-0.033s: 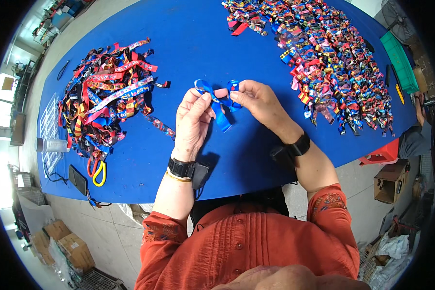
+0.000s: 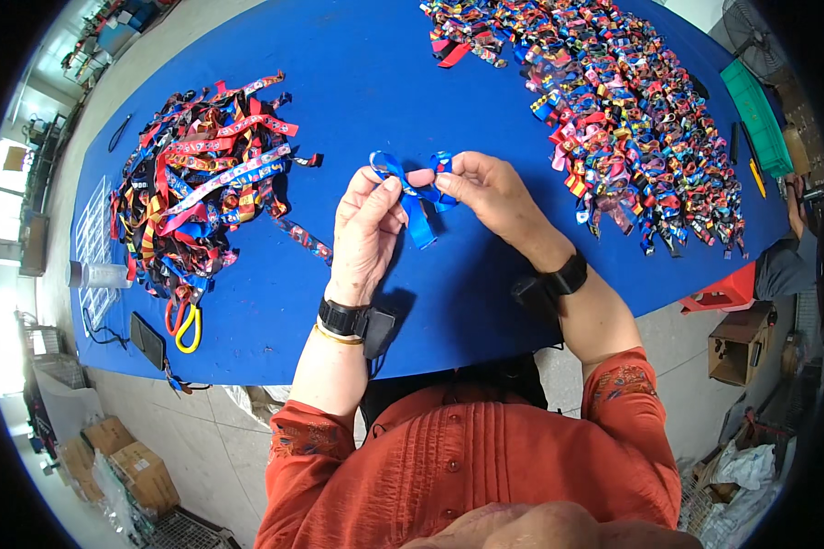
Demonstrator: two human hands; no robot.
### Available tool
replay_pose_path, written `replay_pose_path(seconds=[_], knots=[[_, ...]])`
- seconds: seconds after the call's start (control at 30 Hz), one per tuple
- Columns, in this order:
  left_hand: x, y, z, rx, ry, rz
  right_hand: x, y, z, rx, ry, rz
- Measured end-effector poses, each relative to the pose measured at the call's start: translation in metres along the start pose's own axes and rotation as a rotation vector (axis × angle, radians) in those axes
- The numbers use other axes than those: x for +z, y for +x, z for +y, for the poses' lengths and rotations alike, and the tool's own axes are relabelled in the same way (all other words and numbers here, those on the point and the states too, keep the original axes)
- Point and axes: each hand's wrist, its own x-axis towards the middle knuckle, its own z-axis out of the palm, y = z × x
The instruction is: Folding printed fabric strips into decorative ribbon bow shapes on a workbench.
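A blue printed ribbon (image 2: 418, 222) is looped between my hands above the table, one loop at each side and a tail hanging down. My left hand (image 2: 368, 220) pinches its left loop between thumb and fingers. With thumb and forefinger, my right hand (image 2: 494, 194) grips the right loop. Part of the ribbon is hidden behind my fingers. To the left lies a loose heap of printed ribbons (image 2: 212, 174), with one strip trailing toward my left wrist. At the right, a broad spread of looped, multicoloured ribbons (image 2: 632, 128) covers the table.
The blue table (image 2: 357, 91) curves around me. Scissors with red and yellow handles (image 2: 189, 328), a dark phone-like slab (image 2: 146, 340), a clear cup (image 2: 101, 274) and a white wire rack (image 2: 92, 229) lie left. A green crate (image 2: 758, 119) and another person's arm (image 2: 796, 215) are at right.
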Motion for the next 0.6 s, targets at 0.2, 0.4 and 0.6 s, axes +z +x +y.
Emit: replay_pose_path(seconds=[0.2, 0.4, 0.6], knots=[[0.000, -0.002, 0.000, -0.082, 0.064, -0.017, 0.007, -0.001, -0.011, -0.063, 0.169, 0.000], [0.008, -0.003, 0.005, -0.136, 0.049, -0.092, 0.003, -0.001, -0.007, -0.043, 0.251, -0.067], [0.002, 0.000, 0.002, -0.119, 0.111, -0.032, 0.004, -0.002, -0.013, -0.070, 0.164, -0.033]])
